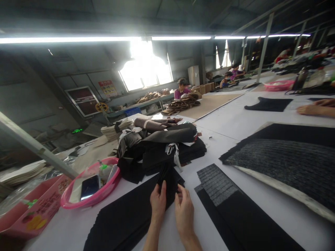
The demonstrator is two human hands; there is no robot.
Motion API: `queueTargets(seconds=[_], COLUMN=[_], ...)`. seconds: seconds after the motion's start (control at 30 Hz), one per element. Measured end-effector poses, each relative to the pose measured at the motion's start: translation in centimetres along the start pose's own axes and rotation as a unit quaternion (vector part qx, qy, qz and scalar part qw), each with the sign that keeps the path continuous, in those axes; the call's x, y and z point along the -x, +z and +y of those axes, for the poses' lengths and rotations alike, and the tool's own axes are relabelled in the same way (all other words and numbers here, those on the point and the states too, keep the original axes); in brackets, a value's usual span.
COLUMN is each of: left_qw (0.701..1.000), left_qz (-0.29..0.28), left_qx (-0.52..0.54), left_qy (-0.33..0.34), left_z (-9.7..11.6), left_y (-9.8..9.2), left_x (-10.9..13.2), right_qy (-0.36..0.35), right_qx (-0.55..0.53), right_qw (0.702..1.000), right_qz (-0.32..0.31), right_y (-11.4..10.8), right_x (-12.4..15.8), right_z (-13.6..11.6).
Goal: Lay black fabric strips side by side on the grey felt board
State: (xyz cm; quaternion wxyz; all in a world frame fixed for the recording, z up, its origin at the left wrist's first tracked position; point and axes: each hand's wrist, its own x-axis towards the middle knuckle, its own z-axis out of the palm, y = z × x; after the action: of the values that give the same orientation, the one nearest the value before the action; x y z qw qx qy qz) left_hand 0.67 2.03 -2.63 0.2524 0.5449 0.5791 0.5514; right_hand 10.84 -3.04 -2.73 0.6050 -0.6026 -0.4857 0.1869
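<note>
At the far left, a pink box point(43, 212) carries reddish lettering, too blurred to read, above printed fruit. Beside it, a pink basin point(68, 204) holds a dark-screened phone point(90, 187). On the wall behind, a poster point(108, 90) with a red heading bears writing too small to make out. A stack of black cloth point(123, 209) lies slantwise on the white table, its edge stepped in thin layers. Over the stack's upper right end, the person's left hand point(158, 199) has thumb and fingers closed on several black pieces point(166, 175), matt, thin and layered. Just right of it, the right hand point(184, 209) has its fingers curled, a narrow gap to the thumb, beside the pieces' right edge; whether they touch the cloth cannot be made out. Farther right lie a grid-patterned grey piece point(220, 184) and a large textured sheet point(285, 160). A co-worker's hand point(311, 109) rests at the far right.
</note>
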Motion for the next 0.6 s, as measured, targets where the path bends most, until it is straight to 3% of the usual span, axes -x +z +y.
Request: queueTargets(seconds=[0.27,0.6], left_qw=[1.0,0.997], left_qz=[0.0,-0.067], left_qx=[-0.009,0.017], left_qy=[-0.001,-0.028], left_z=[0.0,0.5], left_y=[0.0,0.2], left_x=[0.1,0.3], right_qy=[0.013,0.02], right_qx=[-0.047,-0.098], right_qw=[0.998,0.987], right_qz=[-0.041,-0.123], right_y=[0.7,0.3], right_x=[0.0,-0.6], right_z=[0.2,-0.2])
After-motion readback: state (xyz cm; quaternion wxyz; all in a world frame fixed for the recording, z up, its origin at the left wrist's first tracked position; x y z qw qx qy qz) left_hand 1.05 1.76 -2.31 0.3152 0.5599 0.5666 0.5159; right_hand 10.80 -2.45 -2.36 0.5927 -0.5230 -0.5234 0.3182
